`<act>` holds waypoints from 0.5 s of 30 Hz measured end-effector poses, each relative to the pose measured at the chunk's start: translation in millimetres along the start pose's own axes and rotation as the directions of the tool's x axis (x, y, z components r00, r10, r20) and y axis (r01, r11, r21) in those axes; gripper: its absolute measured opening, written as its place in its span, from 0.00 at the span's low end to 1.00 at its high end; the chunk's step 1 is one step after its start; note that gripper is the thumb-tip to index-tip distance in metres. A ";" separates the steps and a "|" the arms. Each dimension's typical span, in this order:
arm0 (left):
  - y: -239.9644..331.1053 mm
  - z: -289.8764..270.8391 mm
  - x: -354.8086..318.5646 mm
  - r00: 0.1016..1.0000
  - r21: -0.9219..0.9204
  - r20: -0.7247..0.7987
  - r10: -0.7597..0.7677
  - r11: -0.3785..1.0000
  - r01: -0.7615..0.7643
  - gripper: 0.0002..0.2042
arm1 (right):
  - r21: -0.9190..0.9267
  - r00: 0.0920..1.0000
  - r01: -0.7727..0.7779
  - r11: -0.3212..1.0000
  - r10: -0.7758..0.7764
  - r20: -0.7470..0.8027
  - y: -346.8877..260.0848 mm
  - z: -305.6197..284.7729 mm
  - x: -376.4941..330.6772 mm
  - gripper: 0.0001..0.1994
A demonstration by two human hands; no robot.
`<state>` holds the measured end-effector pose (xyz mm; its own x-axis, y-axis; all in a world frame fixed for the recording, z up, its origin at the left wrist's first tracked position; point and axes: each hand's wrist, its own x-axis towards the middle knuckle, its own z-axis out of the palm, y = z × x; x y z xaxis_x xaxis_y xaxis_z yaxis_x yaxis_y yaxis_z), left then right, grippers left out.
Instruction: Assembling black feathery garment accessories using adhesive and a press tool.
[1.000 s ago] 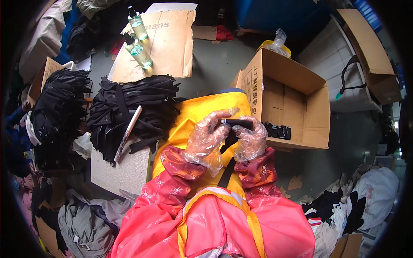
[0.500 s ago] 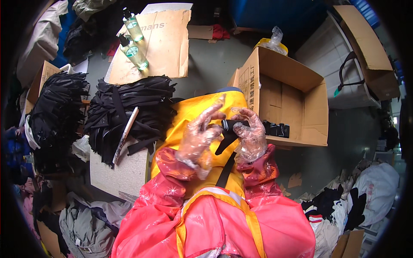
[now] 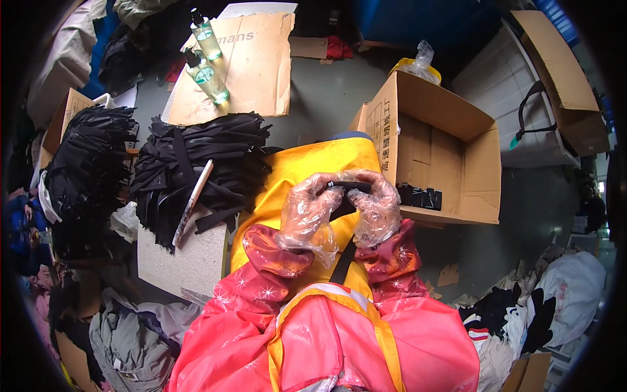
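Black strip (image 3: 349,185), one, is pinched in the grip of left hand (image 3: 308,210) and right hand (image 3: 377,210); two bottles (image 3: 209,82) stand beyond it, leftward; the strip shows white marks

I'm getting dull, matt brown cardboard on the open box (image 3: 482,171) here! Just left of the box, the hands (image 3: 309,212) shine in crinkled clear plastic, and the black cloth piece (image 3: 349,186) in their grip reads matt. Also left of the box: a yellow apron (image 3: 320,160), smooth with a soft sheen, and a ragged, matt fabric bundle (image 3: 209,160). Beyond and left of the box, I catch glossy, see-through bottles (image 3: 210,81).
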<state>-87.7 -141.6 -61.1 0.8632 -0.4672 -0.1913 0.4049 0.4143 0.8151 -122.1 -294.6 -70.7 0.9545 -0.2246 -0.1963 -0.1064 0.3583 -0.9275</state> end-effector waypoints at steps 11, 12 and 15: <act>-9.1 -8.7 2.1 0.999 0.091 -0.016 0.031 0.995 -0.030 0.14 | 0.147 0.995 0.097 0.984 -0.097 -0.004 6.0 -0.9 2.6 0.22; -10.0 -11.3 3.2 0.999 0.098 -0.022 0.040 0.994 -0.038 0.13 | 0.190 0.993 0.105 0.976 -0.112 0.024 5.6 -2.4 3.4 0.22; -12.8 -11.7 4.1 0.996 0.144 -0.029 0.090 0.986 -0.085 0.14 | 0.451 0.992 -0.041 0.891 -0.019 0.126 3.5 -9.8 4.4 0.22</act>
<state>-85.9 -139.7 -78.6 0.9045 -0.4051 -0.1332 0.2825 0.3353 0.8988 -121.0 -303.2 -78.0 0.9839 -0.1149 -0.1372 -0.0081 0.7375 -0.6753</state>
